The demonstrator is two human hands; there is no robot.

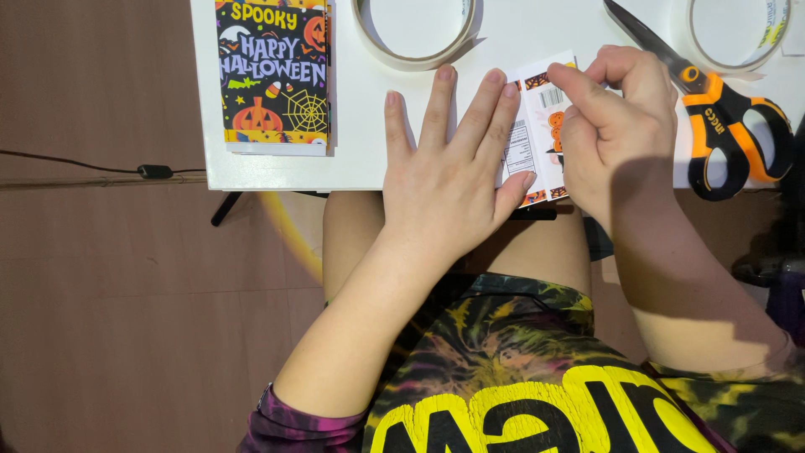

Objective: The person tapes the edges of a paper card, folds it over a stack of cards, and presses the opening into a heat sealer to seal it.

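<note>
My left hand (449, 172) lies flat, fingers spread, on the white table (360, 164), pressing down the left part of a small white packet (537, 138) printed with orange pumpkin pictures. My right hand (616, 126) is curled over the packet's right side, with thumb and forefinger pinching near its top edge. The packet sits at the table's front edge, partly hidden under both hands.
A colourful stack of holiday-themed cards (274, 75) lies at the table's left. One tape roll (415, 29) sits at the back centre, another (738, 33) at the back right. Orange and black scissors (713, 109) lie to the right of my right hand. A cable (101, 168) runs across the brown floor.
</note>
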